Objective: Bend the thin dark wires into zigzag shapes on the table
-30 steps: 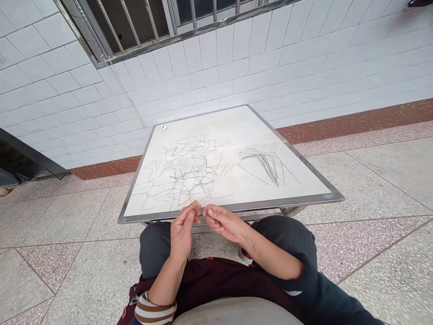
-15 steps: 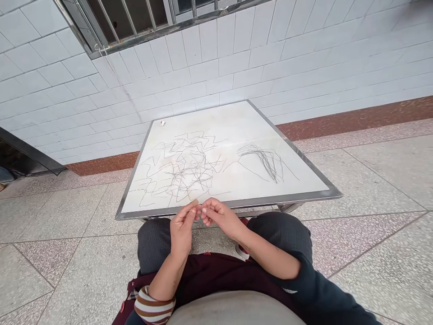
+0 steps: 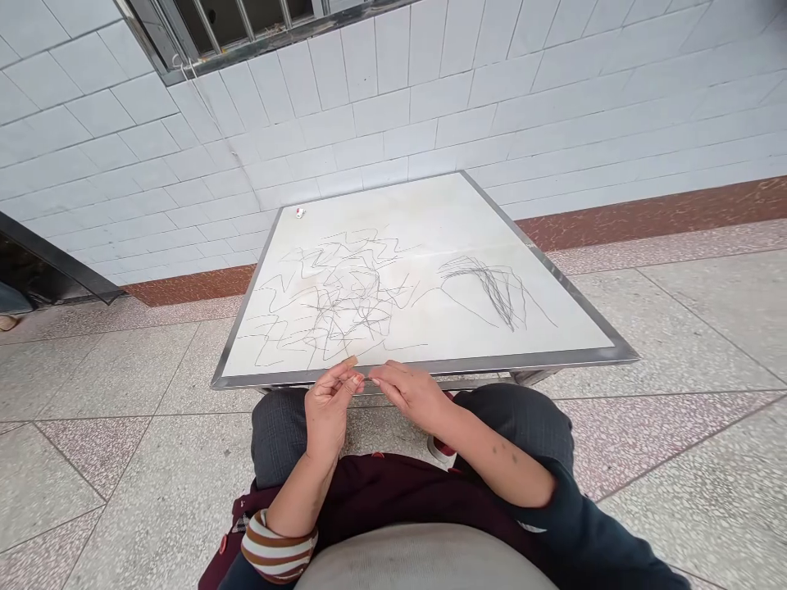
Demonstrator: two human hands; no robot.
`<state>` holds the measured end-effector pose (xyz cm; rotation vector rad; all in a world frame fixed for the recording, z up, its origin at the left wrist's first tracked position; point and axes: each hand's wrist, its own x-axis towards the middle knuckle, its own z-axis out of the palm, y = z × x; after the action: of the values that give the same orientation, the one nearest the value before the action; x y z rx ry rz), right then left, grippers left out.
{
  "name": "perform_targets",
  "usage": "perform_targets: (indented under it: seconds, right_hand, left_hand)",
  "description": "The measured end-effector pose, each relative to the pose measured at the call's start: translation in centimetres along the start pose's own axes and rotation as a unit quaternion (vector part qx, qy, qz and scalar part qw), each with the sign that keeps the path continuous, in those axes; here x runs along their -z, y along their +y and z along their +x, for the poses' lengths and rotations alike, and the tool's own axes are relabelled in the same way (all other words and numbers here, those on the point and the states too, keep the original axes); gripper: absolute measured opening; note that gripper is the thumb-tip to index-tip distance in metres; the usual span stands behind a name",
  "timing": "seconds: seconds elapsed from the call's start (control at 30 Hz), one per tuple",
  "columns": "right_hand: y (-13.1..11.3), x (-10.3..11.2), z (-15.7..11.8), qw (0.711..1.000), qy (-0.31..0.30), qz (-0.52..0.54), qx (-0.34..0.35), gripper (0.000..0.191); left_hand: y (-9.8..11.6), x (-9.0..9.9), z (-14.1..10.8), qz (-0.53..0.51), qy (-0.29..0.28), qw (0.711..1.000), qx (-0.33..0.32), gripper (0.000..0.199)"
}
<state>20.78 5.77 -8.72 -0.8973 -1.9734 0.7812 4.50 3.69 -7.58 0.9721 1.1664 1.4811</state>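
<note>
My left hand (image 3: 329, 406) is closed in a pinch near the front edge of the table (image 3: 424, 205). A tan band or wrap (image 3: 352, 360) shows at the tip of one of its fingers. Whatever sits between thumb and fingers is too small to name. Just to its right, my right hand (image 3: 415, 397) has its fingers pressed together, their tips pointing left and almost meeting the left fingertips. Any thin thing in the right hand cannot be made out. Both hands hover over my lap, level with the table's grey rim.
Dark scribbled lines (image 3: 350, 303) cover parts of the white tabletop. At its far left corner lies a small white and red object (image 3: 300, 213). A tiled wall (image 3: 381, 98) with a barred window (image 3: 246, 20) rises behind. My knees (image 3: 513, 426) are below the table's front edge.
My right hand has turned palm down, its curled fingers now straighter and flatter. The left hand keeps its pinch. The view has shifted slightly.
</note>
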Motion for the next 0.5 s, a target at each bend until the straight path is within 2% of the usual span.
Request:
perform_targets:
  seconds: [0.17,0.5]
  right_hand:
    - [0.2,1.6,0.0,0.995,-0.073,-0.044,0.057,0.025]
    - [0.3,-0.6,-0.2,0.996,-0.011,-0.087,0.008,0.024]
  left_hand:
    - [0.4,0.5,0.4,0.013,-0.032,0.999,0.032,0.026]
    - [-0.1,0.2,0.2,0.037,-0.016,0.999,0.030,0.030]
